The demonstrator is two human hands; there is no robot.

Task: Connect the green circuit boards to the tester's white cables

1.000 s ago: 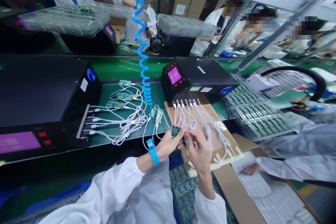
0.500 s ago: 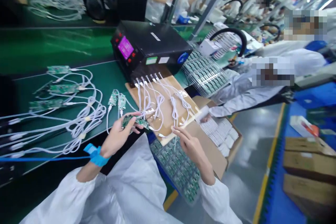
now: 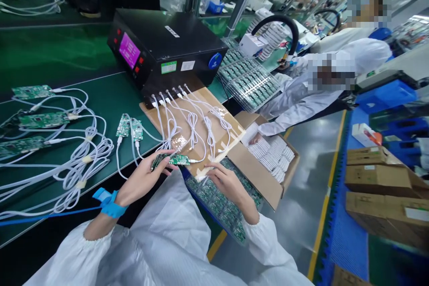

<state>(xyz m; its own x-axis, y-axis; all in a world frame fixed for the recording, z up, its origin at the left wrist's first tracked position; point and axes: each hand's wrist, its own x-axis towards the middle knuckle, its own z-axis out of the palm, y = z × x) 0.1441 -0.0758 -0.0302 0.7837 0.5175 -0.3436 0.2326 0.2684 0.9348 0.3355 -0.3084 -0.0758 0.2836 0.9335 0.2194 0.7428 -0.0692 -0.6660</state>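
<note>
My left hand (image 3: 142, 176), with a blue wrist strap, is closed around green circuit boards; how many is partly hidden by my fingers. One circuit board (image 3: 179, 159) sticks out past the fingertips, and a white cable plug (image 3: 193, 161) sits at its right end. My right hand (image 3: 228, 183) has its fingers together at the near edge of the cardboard sheet (image 3: 179, 118), pinching a thin white cable (image 3: 211, 152). Several coiled white cables lie on that sheet, running from sockets on the black test box (image 3: 167, 40) with its lit purple screen.
Left on the green bench lie more circuit boards (image 3: 43, 119) and bundled white cables (image 3: 87, 159). Below the sheet is a tray of boards (image 3: 224, 205). An open carton (image 3: 231, 165) of white pieces stands at right, with a co-worker's sleeve (image 3: 284, 123) reaching over it.
The view has shifted right, so the bench appears further left. The board in my left hand now shows more plainly with its plug. My right hand remains by the sheet's near edge.
</note>
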